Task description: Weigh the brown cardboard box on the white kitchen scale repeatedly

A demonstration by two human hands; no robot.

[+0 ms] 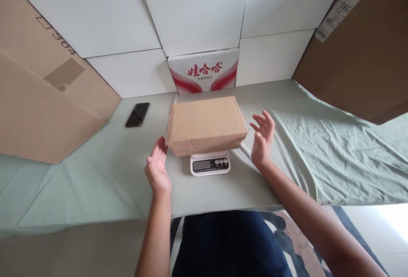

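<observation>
A closed brown cardboard box (205, 123) rests on a small white digital scale (210, 164) on the table's pale green cloth (95, 175). My left hand (157, 167) is open, palm turned toward the box's left side, a short gap away from it. On the other side, my right hand (262, 139) is open with fingers spread, just off the box's right corner. Neither hand touches the box.
A black phone (137, 114) lies on the cloth at the back left. A red-and-white printed carton (204, 71) stands behind the box against white panels. Large cardboard sheets lean at the left (41, 98) and right (360, 56).
</observation>
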